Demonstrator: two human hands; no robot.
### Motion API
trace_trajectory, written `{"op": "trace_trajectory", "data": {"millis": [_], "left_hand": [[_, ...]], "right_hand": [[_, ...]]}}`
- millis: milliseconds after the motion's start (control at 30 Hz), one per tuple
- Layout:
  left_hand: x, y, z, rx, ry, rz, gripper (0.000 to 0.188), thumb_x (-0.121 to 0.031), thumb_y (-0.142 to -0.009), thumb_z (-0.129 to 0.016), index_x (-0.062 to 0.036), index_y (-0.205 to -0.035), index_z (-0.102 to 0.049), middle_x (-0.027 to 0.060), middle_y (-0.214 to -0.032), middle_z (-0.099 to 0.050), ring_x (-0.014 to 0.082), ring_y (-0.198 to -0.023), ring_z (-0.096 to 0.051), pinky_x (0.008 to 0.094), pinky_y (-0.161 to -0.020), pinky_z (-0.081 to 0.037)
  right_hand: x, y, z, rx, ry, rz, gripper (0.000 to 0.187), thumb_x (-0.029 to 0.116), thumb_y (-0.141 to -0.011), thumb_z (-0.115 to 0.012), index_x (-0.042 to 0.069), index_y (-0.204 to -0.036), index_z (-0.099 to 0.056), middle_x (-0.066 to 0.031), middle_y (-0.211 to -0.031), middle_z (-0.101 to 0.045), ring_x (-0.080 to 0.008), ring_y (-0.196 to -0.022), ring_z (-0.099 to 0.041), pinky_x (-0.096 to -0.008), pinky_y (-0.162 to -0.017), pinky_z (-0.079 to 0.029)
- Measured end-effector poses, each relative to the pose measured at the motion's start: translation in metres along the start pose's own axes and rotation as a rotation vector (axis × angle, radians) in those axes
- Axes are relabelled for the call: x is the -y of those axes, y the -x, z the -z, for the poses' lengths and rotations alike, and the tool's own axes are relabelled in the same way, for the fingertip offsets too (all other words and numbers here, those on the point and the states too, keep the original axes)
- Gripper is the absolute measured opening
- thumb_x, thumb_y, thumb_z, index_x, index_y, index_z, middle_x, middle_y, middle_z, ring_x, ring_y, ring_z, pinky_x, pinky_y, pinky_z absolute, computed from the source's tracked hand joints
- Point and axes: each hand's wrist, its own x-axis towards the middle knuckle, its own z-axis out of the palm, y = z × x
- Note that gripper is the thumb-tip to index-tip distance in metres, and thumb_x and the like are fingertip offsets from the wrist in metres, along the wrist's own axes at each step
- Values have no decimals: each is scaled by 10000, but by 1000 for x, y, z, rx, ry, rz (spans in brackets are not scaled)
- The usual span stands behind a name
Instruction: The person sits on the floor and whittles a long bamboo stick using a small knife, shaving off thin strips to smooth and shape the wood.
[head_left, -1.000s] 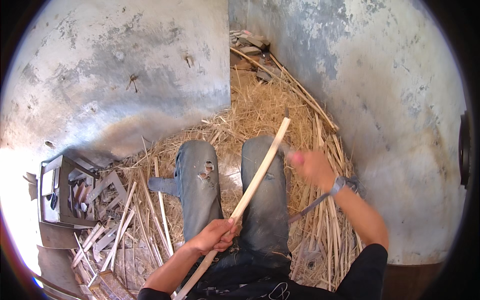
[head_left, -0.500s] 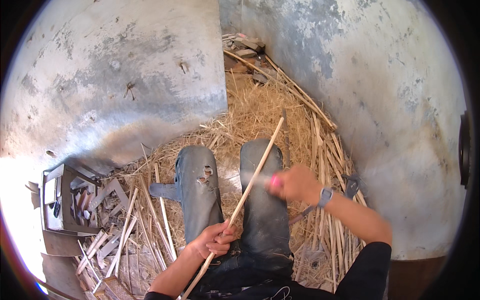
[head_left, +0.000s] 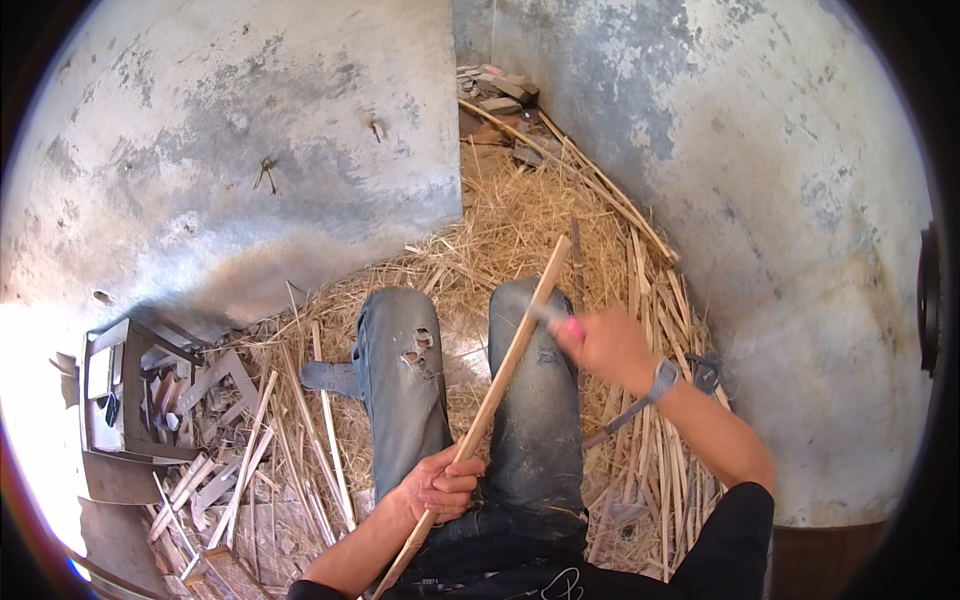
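Observation:
A long, pale wooden strip (head_left: 508, 368) slants across my lap, its upper end beyond my right knee. My left hand (head_left: 440, 486) is wrapped round its lower part, over my thighs, and the lower end runs down beside my left forearm. In my right hand (head_left: 618, 350) is a knife (head_left: 572, 328) with a pink handle, gripped in a fist. Its grey blade, partly blurred, lies against or just over the strip's upper part; I cannot tell how deep it sits. My knees in torn jeans (head_left: 405, 400) are beneath.
Shavings (head_left: 520, 200) cover the floor ahead. Bundled wooden strips (head_left: 650, 450) lie along the right wall. At left stand a wooden frame stool (head_left: 125, 400) and scattered offcuts (head_left: 215, 385). Rubble (head_left: 500, 95) sits in the far corner. Painted walls (head_left: 300, 120) close in on both sides.
The strip has turned so that a wider face shows. My right hand has shifted slightly right and up the strip, and the blade is less blurred. My left hand still grips the strip.

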Motion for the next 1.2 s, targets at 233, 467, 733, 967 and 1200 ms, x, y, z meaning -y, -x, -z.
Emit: {"op": "trace_trajectory", "data": {"millis": [233,467,733,967,1200], "left_hand": [[1,3,-10,-179,-158,-64,527,-563,-1099,-376,-139,-788,-415,-45,-529,-290,57,-365,-323,206,-314,-248],[-1,8,-23,-455,-586,-128,558,-600,-1094,-325,-136,-799,-416,-53,-556,-307,58,-377,-325,216,-330,-282],[7,4,-29,-589,-812,-225,546,-571,-1104,-343,-128,-793,-414,-37,-559,-322,69,-377,-300,238,-337,-268],[9,-9,-38,-748,-1062,-320,554,-544,-1118,-345,-109,-789,-443,-31,-565,-349,81,-385,-300,249,-373,-281],[20,-9,-39,-841,-1242,-342,564,-564,-1103,-393,-91,-811,-483,-30,-585,-374,80,-424,-375,258,-394,-327]], "right_hand": [[-9,-23,31,471,-235,-38,689,648,-1026,-418,115,-728,-736,-200,-569,-610,-401,-555,-644,-509,-543,-520],[26,2,5,211,-41,129,698,631,-1021,-475,75,-646,-669,-191,-559,-579,-384,-515,-595,-489,-528,-487],[41,10,7,202,57,180,677,685,-1004,-422,162,-748,-768,-160,-604,-650,-368,-586,-675,-490,-544,-540],[22,18,-5,90,66,157,597,646,-965,-551,151,-683,-730,-161,-519,-577,-382,-491,-613,-487,-479,-491],[0,15,-5,77,40,87,658,670,-1005,-447,137,-810,-779,-142,-551,-621,-364,-503,-630,-474,-486,-505]]}}
